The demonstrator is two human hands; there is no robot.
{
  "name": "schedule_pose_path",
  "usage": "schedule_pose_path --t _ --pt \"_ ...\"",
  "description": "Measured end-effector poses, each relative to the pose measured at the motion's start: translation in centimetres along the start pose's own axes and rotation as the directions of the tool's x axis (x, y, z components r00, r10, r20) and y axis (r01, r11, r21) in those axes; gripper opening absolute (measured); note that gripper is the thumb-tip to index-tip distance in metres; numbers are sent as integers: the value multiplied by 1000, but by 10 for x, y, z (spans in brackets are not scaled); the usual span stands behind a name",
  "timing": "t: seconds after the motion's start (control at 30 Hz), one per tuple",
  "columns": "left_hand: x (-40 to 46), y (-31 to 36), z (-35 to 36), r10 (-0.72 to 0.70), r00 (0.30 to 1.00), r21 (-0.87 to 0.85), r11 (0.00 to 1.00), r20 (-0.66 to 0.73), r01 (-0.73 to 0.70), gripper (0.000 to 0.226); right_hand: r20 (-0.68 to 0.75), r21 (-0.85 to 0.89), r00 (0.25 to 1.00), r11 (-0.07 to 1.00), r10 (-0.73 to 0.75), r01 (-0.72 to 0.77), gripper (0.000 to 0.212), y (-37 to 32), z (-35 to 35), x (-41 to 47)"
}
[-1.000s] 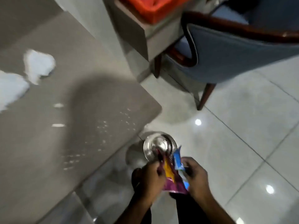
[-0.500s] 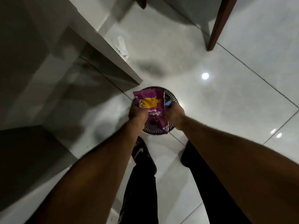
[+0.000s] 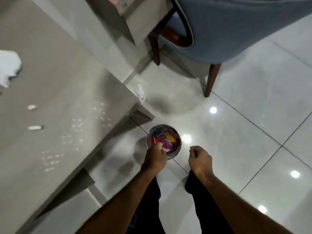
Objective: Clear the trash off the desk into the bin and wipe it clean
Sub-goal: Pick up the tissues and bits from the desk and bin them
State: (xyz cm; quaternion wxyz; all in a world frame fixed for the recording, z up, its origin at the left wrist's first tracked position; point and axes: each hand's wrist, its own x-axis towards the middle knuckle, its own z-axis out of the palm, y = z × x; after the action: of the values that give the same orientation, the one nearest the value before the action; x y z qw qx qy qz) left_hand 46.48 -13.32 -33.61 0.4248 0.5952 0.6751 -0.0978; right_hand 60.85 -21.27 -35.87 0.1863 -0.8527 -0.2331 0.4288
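**Wrappers now down inside the bin, both hands off them**

Dropped since half a second ago: purple wrapper [image 3: 166,141], no longer pinched between two hands above the rim, now lying crumpled inside the round metal bin [image 3: 175,152] on the floor, blue and orange scraps beside it. Left hand [image 3: 156,157] over the near rim, fingers loosely curled, gripping nothing, fingertips close to the wrapper. Right hand [image 3: 200,159] apart to the right, curled into a loose empty fist. On the desk [image 3: 67,81] at left, white crumpled tissue [image 3: 8,66], small white scraps [image 3: 34,127] and scattered crumbs. Near the desk corner, on the floor, one white scrap [image 3: 141,92]. Beyond, blue chair [image 3: 244,27].
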Motion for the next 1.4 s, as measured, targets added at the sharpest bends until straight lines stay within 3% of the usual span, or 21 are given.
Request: schedule_pose_path --t 0.13,0.23,0.33,0.43,0.5,0.57,0.67,0.73,0.77,0.87,0.93,0.97,1.03,1.1,1.17,1.27,1.3,1.4 --pt "-72 47 -56 296 947 27 955 -127 -295 37 -130 127 983 981 -132 148 14 -61 -48 -49" --pt "-114 78 -125 463 793 48 873 -396 -486 31 -305 212 906 907 -293 364 14 -150 -73 -87" --pt "-138 95 -206 352 657 -120 819 -667 -561 26 -392 271 793 765 -466 583 13 -250 -86 -121" --pt "-137 77 -296 209 524 -135 829 -825 -543 30 -317 177 672 654 -670 736 11 -344 -78 -146" --pt "-119 43 -353 197 531 -48 909 -824 -413 35 -176 42 605 608 -777 793 9 -397 -57 -154" --pt "-93 -2 -401 247 585 178 969 -773 -173 37 23 -119 551 545 -834 830 16 -442 -25 -156" --pt "-55 -69 -448 177 801 392 917 -572 77 54 320 -331 515 415 -795 847 29 -491 35 -154" --pt "-34 -106 -465 164 917 515 856 -363 51 67 430 -428 523 344 -736 836 35 -513 76 -150" --pt "-28 -117 -467 203 933 574 819 -298 6 65 474 -474 524 297 -708 829 43 -519 94 -147" --pt "-17 -134 -469 392 860 624 773 -328 -114 32 588 -588 472 53 -657 807 55 -524 133 -138" --pt "-18 -130 -471 365 854 540 833 -371 -122 16 609 -641 431 -95 -666 761 43 -521 144 -137" --pt "-21 -126 -471 319 860 460 881 -398 -114 12 601 -649 420 -109 -680 753 39 -520 145 -137" --pt "-33 -116 -467 207 864 162 976 -458 -148 17 551 -596 433 26 -713 802 31 -516 137 -140" --pt "-52 -101 -456 121 836 -117 969 -536 -216 11 434 -393 503 345 -747 852 24 -501 116 -142" --pt "-72 -78 -434 117 755 -166 943 -645 -287 15 228 -170 564 538 -794 826 22 -470 78 -146" --pt "-109 -37 -372 161 667 -204 878 -727 -433 20 -92 126 695 684 -713 718 23 -384 19 -157" --pt "-120 -22 -345 212 669 -216 841 -712 -496 23 -165 182 759 737 -630 651 24 -348 1 -159" --pt "-146 19 -255 354 793 -332 767 -496 -549 18 -255 349 909 846 -329 404 25 -251 -37 -155"
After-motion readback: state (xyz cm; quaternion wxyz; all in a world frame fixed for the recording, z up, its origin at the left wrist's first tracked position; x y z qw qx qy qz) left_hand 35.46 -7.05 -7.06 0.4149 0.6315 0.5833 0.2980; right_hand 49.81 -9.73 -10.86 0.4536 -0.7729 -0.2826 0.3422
